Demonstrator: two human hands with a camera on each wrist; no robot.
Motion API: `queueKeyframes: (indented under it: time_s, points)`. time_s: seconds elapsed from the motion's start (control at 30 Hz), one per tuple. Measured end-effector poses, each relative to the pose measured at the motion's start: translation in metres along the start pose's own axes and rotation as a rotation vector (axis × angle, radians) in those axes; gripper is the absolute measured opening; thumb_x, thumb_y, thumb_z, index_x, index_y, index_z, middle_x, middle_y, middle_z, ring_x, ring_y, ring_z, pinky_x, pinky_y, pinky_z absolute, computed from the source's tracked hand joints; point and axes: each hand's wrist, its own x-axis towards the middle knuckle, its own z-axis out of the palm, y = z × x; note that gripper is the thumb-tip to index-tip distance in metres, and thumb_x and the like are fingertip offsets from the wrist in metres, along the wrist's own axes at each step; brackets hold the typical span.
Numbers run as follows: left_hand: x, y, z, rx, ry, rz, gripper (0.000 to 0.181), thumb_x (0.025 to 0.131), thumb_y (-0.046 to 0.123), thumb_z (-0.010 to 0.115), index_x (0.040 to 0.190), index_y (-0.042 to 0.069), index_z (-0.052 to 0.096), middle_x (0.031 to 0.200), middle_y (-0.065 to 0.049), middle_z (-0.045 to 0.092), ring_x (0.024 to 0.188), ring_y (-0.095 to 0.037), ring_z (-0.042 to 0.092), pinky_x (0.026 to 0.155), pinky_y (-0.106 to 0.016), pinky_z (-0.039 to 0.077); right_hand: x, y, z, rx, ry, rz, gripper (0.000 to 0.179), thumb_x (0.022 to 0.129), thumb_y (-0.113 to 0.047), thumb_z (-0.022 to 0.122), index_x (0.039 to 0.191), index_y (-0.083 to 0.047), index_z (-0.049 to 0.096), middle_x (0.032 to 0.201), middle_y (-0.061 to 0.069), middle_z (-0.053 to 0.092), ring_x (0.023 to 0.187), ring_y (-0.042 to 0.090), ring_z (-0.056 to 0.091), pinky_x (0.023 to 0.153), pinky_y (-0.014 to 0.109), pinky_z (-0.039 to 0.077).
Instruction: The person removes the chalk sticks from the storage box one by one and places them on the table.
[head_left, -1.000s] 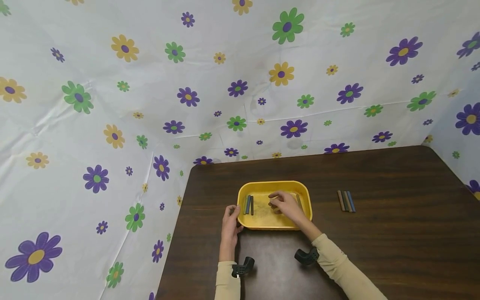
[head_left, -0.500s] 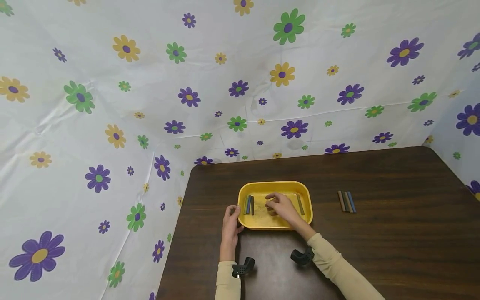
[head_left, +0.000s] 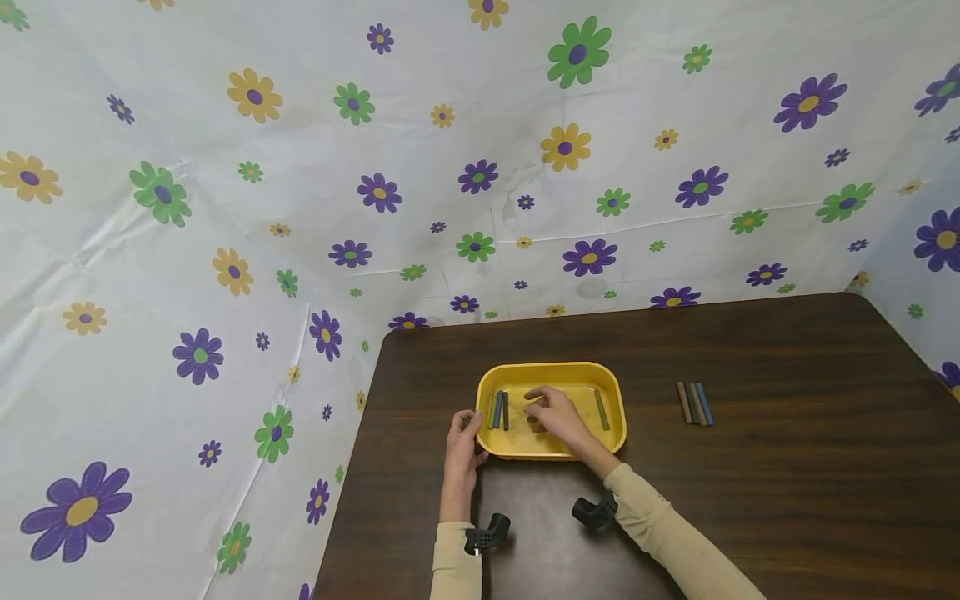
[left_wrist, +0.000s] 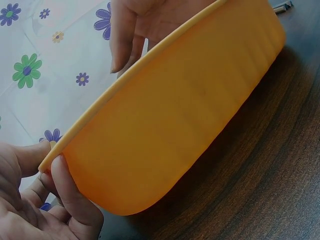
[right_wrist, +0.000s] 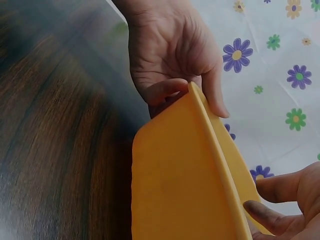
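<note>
A yellow plastic tray [head_left: 540, 454] stands on the table. My left hand [head_left: 461, 450] holds its left end, thumb on the rim and fingers below it, as the left wrist view shows. My right hand [head_left: 558, 421] is over the middle of the tray, fingers bent and apart, with nothing visible between them. In the right wrist view, dark smudges mark the right fingertips [right_wrist: 262, 212]. Along the tray's left end lie several coloured sticks like chalk or pastels, including a blue stick [head_left: 498, 409] and a black stick [head_left: 506, 411]. A single olive stick [head_left: 602, 409] lies near the right end.
On the dark wooden table [head_left: 810, 467], right of the tray, several more sticks [head_left: 694, 403] lie side by side, brown to blue. Behind the table hangs a white flowered sheet [head_left: 420, 100]. Both sleeved wrists carry black mounts.
My right hand has shifted left within the tray, and the olive stick at the right end has come fully into view. My left hand has kept its hold on the tray.
</note>
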Motion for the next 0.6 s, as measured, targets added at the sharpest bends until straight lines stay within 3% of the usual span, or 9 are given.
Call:
queueKeyframes:
  time_s: [0.4, 0.6]
  points:
    - [0.000, 0.003, 0.003, 0.007, 0.002, -0.001, 0.027, 0.106, 0.034, 0.062, 0.116, 0.011, 0.053, 0.098, -0.010, 0.060, 0.069, -0.012, 0.057, 0.052, -0.020, 0.045, 0.004, -0.004, 0.010, 0.001, -0.020, -0.040, 0.034, 0.099, -0.002, 0.061, 0.128, 0.016, 0.055, 0.103, 0.026, 0.067, 0.090, 0.038, 0.071, 0.072, 0.041, 0.061]
    - [0.001, 0.001, 0.003, 0.001, 0.001, -0.004, 0.027, 0.106, 0.034, 0.062, 0.116, 0.011, 0.052, 0.097, -0.011, 0.061, 0.068, -0.011, 0.056, 0.051, -0.020, 0.044, 0.011, -0.002, 0.016, -0.015, 0.005, 0.023, 0.034, 0.099, -0.003, 0.063, 0.129, 0.013, 0.057, 0.109, 0.027, 0.068, 0.095, 0.040, 0.070, 0.073, 0.043, 0.061]
